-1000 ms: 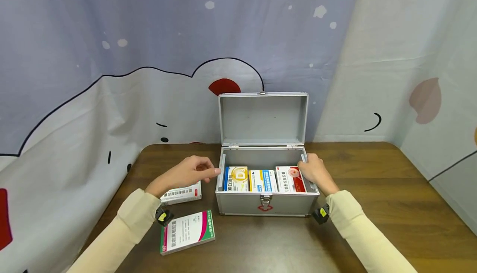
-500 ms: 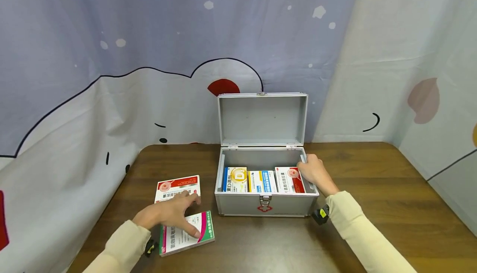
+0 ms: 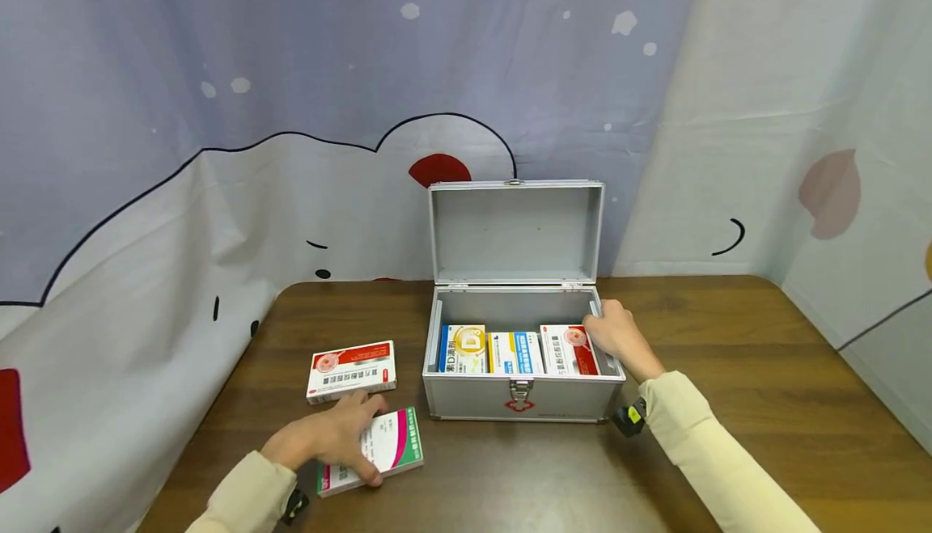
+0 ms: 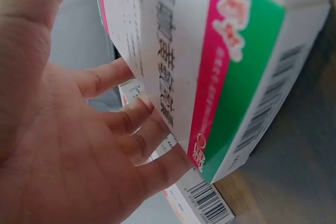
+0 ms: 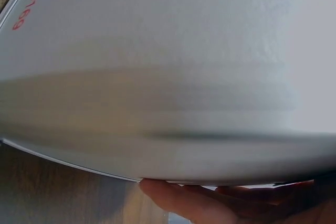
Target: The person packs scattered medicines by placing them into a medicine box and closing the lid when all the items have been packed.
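Though partly hidden, green-ended box (image 3: 389, 440) within left grip (image 3: 331, 433).

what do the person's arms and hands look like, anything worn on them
Pale cream sleeves cover both arms. The left hand and right hand wear no gloves. A small black device with a yellow patch sits at each wrist.
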Action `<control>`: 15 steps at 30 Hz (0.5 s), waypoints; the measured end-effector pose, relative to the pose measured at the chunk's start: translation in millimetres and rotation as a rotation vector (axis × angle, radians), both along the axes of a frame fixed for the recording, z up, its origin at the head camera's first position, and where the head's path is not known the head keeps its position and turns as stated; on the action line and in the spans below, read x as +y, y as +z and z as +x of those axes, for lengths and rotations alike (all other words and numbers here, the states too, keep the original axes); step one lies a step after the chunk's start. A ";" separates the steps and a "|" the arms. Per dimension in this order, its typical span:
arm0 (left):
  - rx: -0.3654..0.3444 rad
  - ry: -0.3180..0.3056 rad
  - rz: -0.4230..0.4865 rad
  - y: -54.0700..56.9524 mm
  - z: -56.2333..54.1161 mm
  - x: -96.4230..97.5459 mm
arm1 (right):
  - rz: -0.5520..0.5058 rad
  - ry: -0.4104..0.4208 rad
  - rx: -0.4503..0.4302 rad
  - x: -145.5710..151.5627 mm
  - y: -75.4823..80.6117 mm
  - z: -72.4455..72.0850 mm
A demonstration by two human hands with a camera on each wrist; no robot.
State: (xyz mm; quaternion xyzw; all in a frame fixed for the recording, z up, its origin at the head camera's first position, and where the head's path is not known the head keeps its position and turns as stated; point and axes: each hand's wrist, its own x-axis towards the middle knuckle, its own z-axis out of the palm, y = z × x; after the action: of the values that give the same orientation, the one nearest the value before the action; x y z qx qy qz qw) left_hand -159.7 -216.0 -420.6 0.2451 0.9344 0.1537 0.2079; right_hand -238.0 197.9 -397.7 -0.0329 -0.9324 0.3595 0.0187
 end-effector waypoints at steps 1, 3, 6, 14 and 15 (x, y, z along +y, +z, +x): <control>0.008 0.002 0.001 -0.1 0.7 0.1 | -0.002 0.001 -0.001 -0.1 -0.2 0.0; 0.021 0.007 0.003 -0.1 2.0 0.0 | -0.006 0.001 -0.001 -0.1 -0.4 0.0; 0.033 0.015 -0.001 -0.4 3.0 -0.6 | -0.007 -0.002 -0.001 -0.1 -1.0 -0.2; 0.031 0.016 0.025 6.2 2.7 -1.8 | -0.009 -0.001 -0.006 0.6 -1.1 -0.4; 0.030 0.015 0.030 8.0 2.6 -1.4 | -0.009 -0.003 -0.006 0.7 -0.7 -0.3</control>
State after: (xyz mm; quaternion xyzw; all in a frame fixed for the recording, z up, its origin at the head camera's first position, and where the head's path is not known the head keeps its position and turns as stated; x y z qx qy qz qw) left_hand -157.1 -217.5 -412.5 0.2436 0.9368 0.1654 0.1890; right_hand -238.3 198.7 -398.4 -0.0353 -0.9308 0.3634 0.0164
